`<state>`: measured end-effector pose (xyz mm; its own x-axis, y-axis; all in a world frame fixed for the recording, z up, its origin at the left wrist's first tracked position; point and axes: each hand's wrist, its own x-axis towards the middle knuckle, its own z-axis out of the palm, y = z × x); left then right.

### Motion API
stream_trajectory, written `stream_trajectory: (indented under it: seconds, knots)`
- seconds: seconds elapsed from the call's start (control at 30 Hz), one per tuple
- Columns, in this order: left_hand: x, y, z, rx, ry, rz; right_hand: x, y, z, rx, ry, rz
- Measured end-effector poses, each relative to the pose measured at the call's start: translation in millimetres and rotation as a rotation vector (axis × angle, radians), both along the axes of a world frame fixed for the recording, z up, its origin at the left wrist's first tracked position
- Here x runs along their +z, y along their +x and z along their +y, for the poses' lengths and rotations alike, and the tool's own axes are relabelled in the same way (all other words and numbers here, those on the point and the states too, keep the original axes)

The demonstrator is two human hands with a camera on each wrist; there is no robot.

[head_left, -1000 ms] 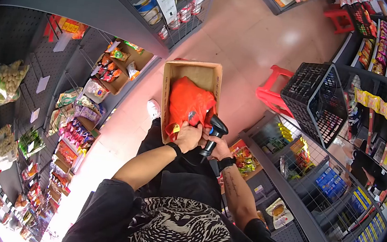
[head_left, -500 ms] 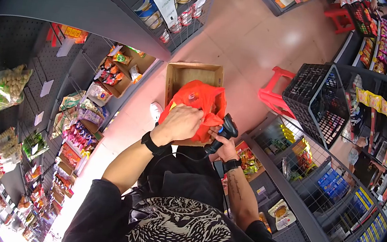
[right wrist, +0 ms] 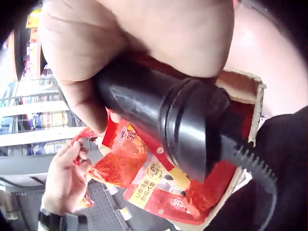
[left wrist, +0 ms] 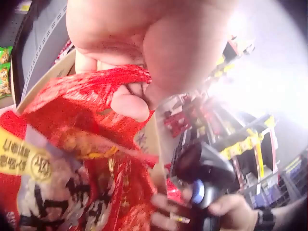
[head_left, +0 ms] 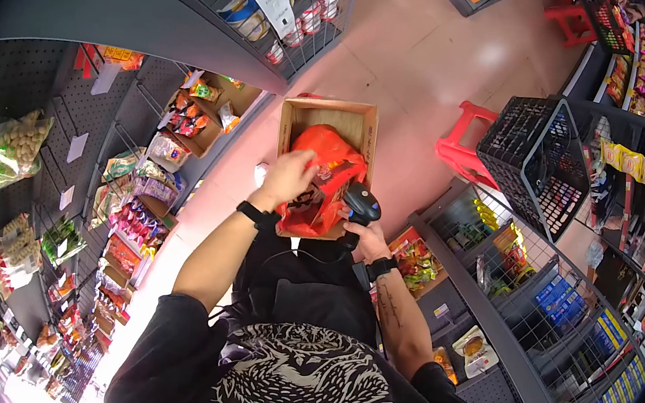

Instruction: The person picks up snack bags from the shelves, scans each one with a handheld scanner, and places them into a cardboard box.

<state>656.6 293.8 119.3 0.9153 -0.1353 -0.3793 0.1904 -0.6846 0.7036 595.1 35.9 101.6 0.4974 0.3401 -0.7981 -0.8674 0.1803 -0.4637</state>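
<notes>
A red plastic bag [head_left: 328, 139] lies in a cardboard box [head_left: 350, 111] in front of me. My left hand [head_left: 290, 180] is at the bag's left side, and in the left wrist view its thumb and fingers pinch the bag's edge [left wrist: 91, 89]. The mouth is spread, showing printed red snack packets [right wrist: 190, 204] inside, one with a yellow strip. My right hand [head_left: 371, 242] grips a black handheld barcode scanner [head_left: 361, 202] by its handle, beside the bag's right edge. Its coiled cable [right wrist: 255, 166] runs down from the handle.
Shelves of packaged snacks [head_left: 132, 214] line the left. To the right, a black plastic crate [head_left: 533, 159] stands by a red stool [head_left: 462, 142], above a wire-mesh rack [head_left: 522, 282] with boxed goods. A grey shelf unit [head_left: 137, 9] rises ahead on the left.
From the bag's near end, my left hand has moved up and left, drawing the bag's edge aside so the packets show. The scanner stays in my right hand at the bag's right.
</notes>
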Motion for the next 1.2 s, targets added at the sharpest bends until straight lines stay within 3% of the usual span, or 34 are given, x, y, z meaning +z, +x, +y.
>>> stream_trajectory:
  seconds: [0.03, 0.1, 0.17, 0.2, 0.3, 0.33, 0.37, 0.47, 0.57, 0.63, 0.67, 0.73, 0.77, 0.83, 0.9, 0.97, 1.03, 1.1, 1.13, 1.2]
  knots:
    - [7, 5, 7, 0.022, -0.015, -0.038, 0, 0, 1, 0.121, -0.063, 0.008]
    - [11, 9, 15, 0.053, 0.001, -0.061, -9, -1, 5, 0.165, -0.067, -0.11]
    - [10, 12, 21, 0.066, 0.083, -0.283, -15, 6, 7, 0.496, -0.125, -0.179]
    - [12, 10, 21, 0.077, 0.178, -0.288, -17, 10, 10, 0.498, -0.122, -0.18]
    - [24, 1, 22, 0.151, 0.077, -0.1, -19, 22, 16, 0.869, -0.13, -0.248]
    - [21, -6, 21, 0.147, 0.076, -0.101, -34, 19, 14, 1.094, -0.202, -0.344]
    - [15, -18, 20, 0.121, 0.094, -0.052, -33, 18, 15, 1.089, -0.205, -0.344]
    - [7, -42, 14, 0.078, 0.156, -0.039, -39, 13, 16, 1.42, -0.222, -0.424]
    - [1, -51, 15, 0.08, 0.193, -0.078, -19, 19, 11, 1.282, -0.156, -0.39]
    - [13, -40, 14, 0.157, 0.135, 0.212, -2, 26, 2, 1.181, -0.046, -0.312]
    - [16, -34, 16, 0.163, 0.128, 0.208, 10, 34, -1, 1.018, 0.075, -0.281]
    - [19, -21, 20, 0.235, -0.127, 0.213, 55, 51, -1, 0.675, 0.21, -0.184]
    - [18, -14, 21, 0.226, -0.135, 0.199, 59, 52, -7, 0.67, 0.198, -0.197]
    - [12, 0, 23, 0.42, -0.221, -0.184, 71, 54, -23, 0.568, 0.044, -0.061]
    - [-9, 0, 29, 0.442, -0.092, -0.16, 45, 41, -42, 0.504, 0.062, -0.103]
    - [-32, -13, 32, 0.075, 0.332, -0.197, 46, 37, -47, 0.475, -0.038, -0.205]
    - [-27, -27, 26, -0.219, 0.409, -0.103, 48, 29, -49, 0.435, -0.009, -0.267]
    - [-41, -51, 20, -0.121, 0.359, -0.152, 43, 16, -54, 0.558, -0.24, -0.16]
    - [-50, -63, 19, -0.112, 0.366, -0.141, 45, 11, -55, 0.545, -0.265, -0.236]
    - [-56, -72, 21, 0.6, 0.238, -0.035, 79, 20, -46, 0.536, -0.345, -0.206]
